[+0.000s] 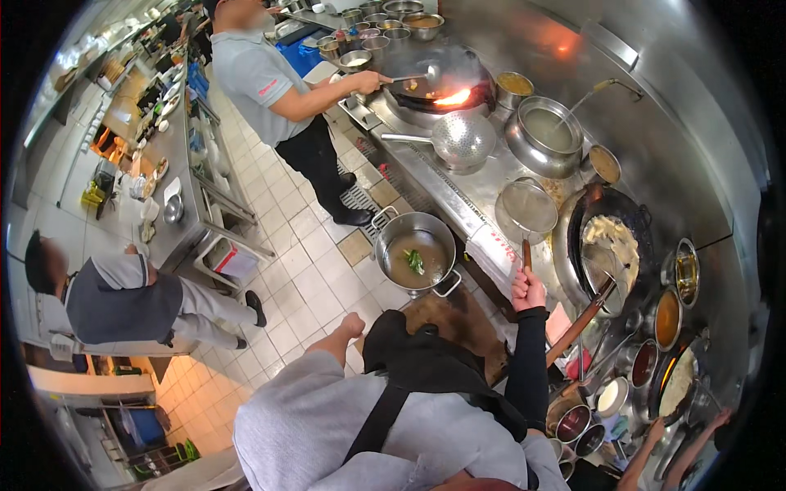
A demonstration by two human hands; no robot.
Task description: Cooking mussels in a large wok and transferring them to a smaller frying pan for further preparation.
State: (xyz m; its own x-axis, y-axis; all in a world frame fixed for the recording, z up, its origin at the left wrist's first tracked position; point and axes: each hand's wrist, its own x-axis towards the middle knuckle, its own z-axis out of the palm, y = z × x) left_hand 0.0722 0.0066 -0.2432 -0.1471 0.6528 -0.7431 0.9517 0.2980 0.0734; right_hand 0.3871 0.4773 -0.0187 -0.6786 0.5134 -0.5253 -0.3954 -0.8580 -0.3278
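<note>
My right hand (pixel 529 289), below a black sleeve, grips the wooden handle of a round mesh strainer (pixel 527 208). The strainer's bowl is over the steel range top. My left hand (pixel 352 325) hangs over the tiled floor with its fingers curled, and nothing shows in it. Ahead of me is a large two-handled steel pot (pixel 415 224) with cloudy liquid and green leaves. To the right, a wok (pixel 571 228) holds pale pieces of food. A wire skimmer (pixel 599 270) rests in that wok, its long wooden handle slanting toward my right forearm.
A co-worker (pixel 258 80) stirs a flaming wok (pixel 442 80) with a ladle. A perforated colander (pixel 464 141) and a water pot (pixel 549 126) stand on the range. Another person (pixel 123 301) stands at left. Arms (pixel 642 454) reach toward a wok at lower right.
</note>
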